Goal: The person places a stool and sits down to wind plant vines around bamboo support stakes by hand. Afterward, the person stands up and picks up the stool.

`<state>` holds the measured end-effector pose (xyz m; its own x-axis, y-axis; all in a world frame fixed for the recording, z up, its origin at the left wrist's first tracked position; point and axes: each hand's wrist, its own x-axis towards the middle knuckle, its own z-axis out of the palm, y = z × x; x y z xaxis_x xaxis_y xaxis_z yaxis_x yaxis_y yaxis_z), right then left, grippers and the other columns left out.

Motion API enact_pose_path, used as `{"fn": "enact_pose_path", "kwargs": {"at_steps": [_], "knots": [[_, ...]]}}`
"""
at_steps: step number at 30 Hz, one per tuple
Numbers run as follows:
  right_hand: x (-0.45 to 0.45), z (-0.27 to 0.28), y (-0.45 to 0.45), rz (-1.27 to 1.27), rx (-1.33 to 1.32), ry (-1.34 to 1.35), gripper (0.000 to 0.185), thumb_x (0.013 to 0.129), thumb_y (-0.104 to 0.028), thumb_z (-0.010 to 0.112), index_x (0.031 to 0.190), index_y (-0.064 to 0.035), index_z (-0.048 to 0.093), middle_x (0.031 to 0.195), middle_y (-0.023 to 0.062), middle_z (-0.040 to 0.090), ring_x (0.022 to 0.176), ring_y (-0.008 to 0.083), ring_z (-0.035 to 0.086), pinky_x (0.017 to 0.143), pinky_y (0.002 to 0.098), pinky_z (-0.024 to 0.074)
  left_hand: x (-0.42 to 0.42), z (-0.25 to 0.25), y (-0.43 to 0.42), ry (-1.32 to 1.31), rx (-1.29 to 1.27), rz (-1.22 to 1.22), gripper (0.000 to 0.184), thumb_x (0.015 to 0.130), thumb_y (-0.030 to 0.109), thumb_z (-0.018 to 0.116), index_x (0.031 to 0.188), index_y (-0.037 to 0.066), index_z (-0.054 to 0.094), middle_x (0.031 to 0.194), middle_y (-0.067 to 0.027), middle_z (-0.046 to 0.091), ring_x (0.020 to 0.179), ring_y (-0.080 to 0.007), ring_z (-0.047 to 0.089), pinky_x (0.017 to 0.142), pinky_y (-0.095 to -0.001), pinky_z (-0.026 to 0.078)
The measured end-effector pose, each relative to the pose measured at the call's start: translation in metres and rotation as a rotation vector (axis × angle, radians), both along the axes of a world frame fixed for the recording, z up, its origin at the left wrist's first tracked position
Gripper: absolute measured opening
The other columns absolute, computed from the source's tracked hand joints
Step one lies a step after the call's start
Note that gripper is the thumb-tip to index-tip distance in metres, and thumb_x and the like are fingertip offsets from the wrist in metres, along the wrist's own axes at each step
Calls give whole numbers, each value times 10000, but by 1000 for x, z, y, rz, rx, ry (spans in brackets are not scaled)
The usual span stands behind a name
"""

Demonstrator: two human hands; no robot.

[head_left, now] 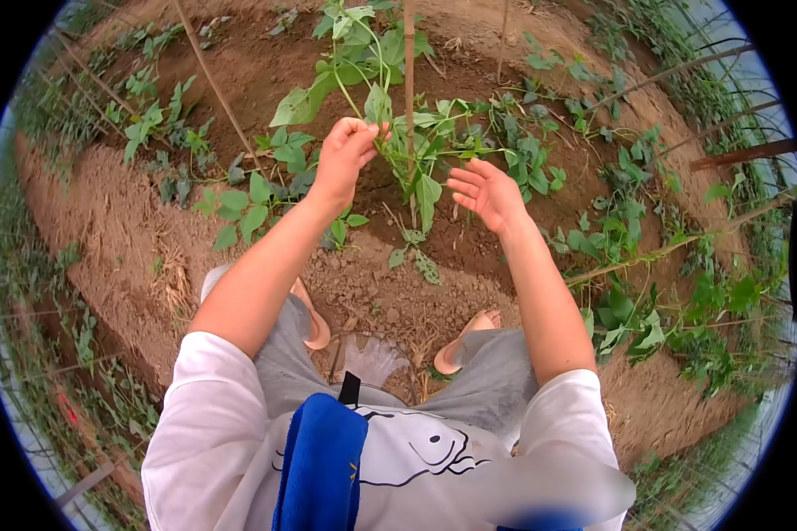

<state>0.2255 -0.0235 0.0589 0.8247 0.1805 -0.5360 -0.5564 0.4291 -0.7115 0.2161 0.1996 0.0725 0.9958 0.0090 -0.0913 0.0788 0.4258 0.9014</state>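
Note:
In the head view a leafy climbing vine (429, 146) stands against a thin upright stake (409, 62). My left hand (345, 161) is closed at the vine's left side, thumb and fingers pinched on a green stem (347, 96) that runs upward from them. The exact grip point is partly hidden by the fingers. My right hand (489, 192) is just right of the vine's lower leaves, palm turned inward and fingers stretched out, with nothing in it. A drooping leaf (427, 199) hangs between the two hands.
Low bean-like plants (248, 208) grow to the left, and more leafy plants (527, 159) to the right. Another slanted stake (208, 71) rises at the upper left. A long pole (682, 241) crosses at the right. Bare soil (452, 296) lies around my feet.

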Motion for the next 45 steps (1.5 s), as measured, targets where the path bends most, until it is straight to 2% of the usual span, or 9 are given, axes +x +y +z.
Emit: {"fn": "enact_pose_path", "kwargs": {"at_steps": [4, 6, 11, 16, 18, 22, 28, 40, 45], "knots": [[-10, 5, 11, 213, -261, 103, 419, 781, -299, 531, 1021, 28, 423, 989, 154, 515, 781, 191, 547, 617, 283, 457, -1, -2, -2, -2, -21, -16, 133, 799, 94, 481, 738, 107, 363, 976, -120, 542, 934, -168, 512, 811, -291, 374], [-13, -2, 20, 413, -671, -144, 297, 789, -318, 526, 870, -33, 501, 849, 62, 535, 717, 111, 519, 579, 245, 432, -3, -1, -4, -11, -15, -23, 145, 792, 77, 486, 735, 107, 356, 979, -118, 537, 940, -167, 509, 809, -288, 376], [-18, -3, 24, 589, -810, -361, 318, 763, -304, 558, 642, -15, 504, 556, 1, 494, 500, 87, 492, 473, 242, 392, -11, 6, -14, -69, 44, -19, 151, 778, 30, 491, 762, 71, 346, 937, -116, 522, 991, -175, 487, 843, -291, 367], [-17, 26, 19, 473, -734, -485, 234, 768, -235, 566, 736, -6, 534, 615, 17, 521, 516, 59, 487, 469, 218, 404, -11, -7, -21, -209, 107, -63, 145, 784, 12, 481, 791, 51, 342, 943, -119, 510, 987, -166, 487, 830, -276, 384], [-12, 27, 21, 230, -495, -665, 197, 755, -183, 584, 830, -5, 548, 659, 10, 526, 555, 48, 483, 480, 196, 405, -12, -13, -23, -197, 252, -85, 132, 794, 33, 479, 804, 51, 348, 934, -101, 512, 939, -133, 500, 778, -249, 395], [-7, 26, 27, 153, -396, -731, 261, 740, -150, 603, 930, 11, 525, 684, 11, 520, 576, 25, 466, 468, 175, 376, -16, -15, -31, -224, 327, -102, 123, 804, 60, 476, 817, 42, 356, 845, -48, 528, 750, -48, 458, 656, -197, 372], [-5, 25, 29, 53, -450, -661, 182, 750, -138, 592, 860, -3, 537, 621, 6, 532, 489, 53, 496, 433, 182, 405, -16, -21, -36, -283, 429, -70, 115, 801, 75, 476, 808, 26, 372, 720, -30, 506, 675, -39, 440, 592, -200, 370], [-10, 32, 32, -26, -446, -717, 237, 756, -102, 573, 970, -7, 534, 591, -10, 498, 441, 45, 450, 397, 178, 367, -19, -12, -46, -191, 554, -116, 195, 785, 81, 492, 934, -6, 401, 870, -137, 571, 813, -154, 546, 687, -273, 422], [-6, 31, 25, 70, -472, -658, 218, 745, -105, 578, 925, 12, 543, 584, -16, 503, 430, 29, 423, 391, 172, 330, -22, -9, -48, -204, 624, -161, 196, 796, 79, 483, 951, -7, 400, 876, -114, 552, 825, -131, 520, 700, -258, 411]]}}
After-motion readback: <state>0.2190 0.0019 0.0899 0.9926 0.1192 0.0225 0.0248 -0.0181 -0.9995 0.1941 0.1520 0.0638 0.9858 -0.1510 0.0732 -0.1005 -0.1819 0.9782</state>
